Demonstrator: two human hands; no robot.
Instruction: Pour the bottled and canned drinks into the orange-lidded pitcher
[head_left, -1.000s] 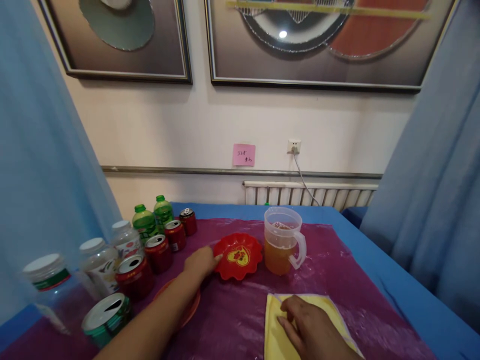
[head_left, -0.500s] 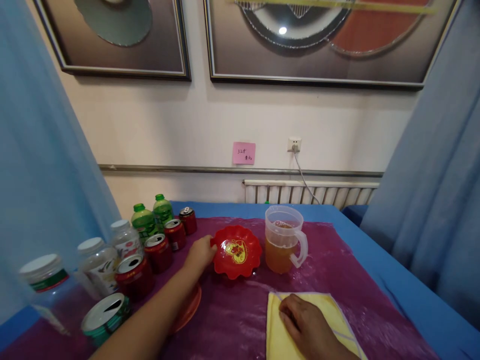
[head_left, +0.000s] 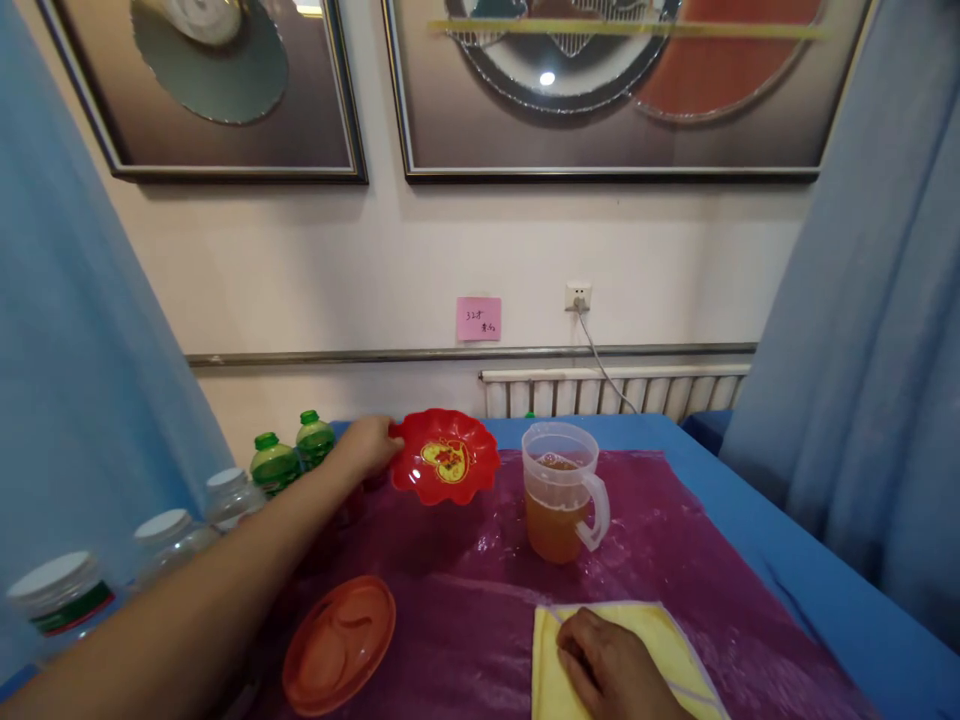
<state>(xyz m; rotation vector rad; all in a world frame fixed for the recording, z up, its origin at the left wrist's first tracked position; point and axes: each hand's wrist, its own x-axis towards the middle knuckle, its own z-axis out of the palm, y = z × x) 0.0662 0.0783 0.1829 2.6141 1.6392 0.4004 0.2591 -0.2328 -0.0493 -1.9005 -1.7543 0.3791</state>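
Observation:
My left hand (head_left: 370, 446) grips the left rim of a red scalloped dish (head_left: 472, 478) with a yellow printed design. The dish is lifted off the purple sheet and tilted a little towards me. My right hand (head_left: 611, 655) lies with curled fingers on a folded yellow cloth (head_left: 660, 630) at the front right; its fingertips are partly hidden. Just right of the dish stands a clear plastic jug (head_left: 559, 520), partly filled with amber liquid, its handle facing right. Nearer to me is an orange-red oval divided dish (head_left: 341, 640).
On the left, green-capped bottles (head_left: 274, 468) and white-lidded jars (head_left: 172, 540) stand in a row, with my left forearm hiding the cans beside them. A purple sheet (head_left: 450, 620) covers the blue table (head_left: 840, 590). Blue curtains (head_left: 847, 350) hang at both sides.
My left hand has raised the red scalloped dish off the sheet and moved it up and left. The oval dish shows more fully. My right hand stays on the cloth. The view has tilted up slightly.

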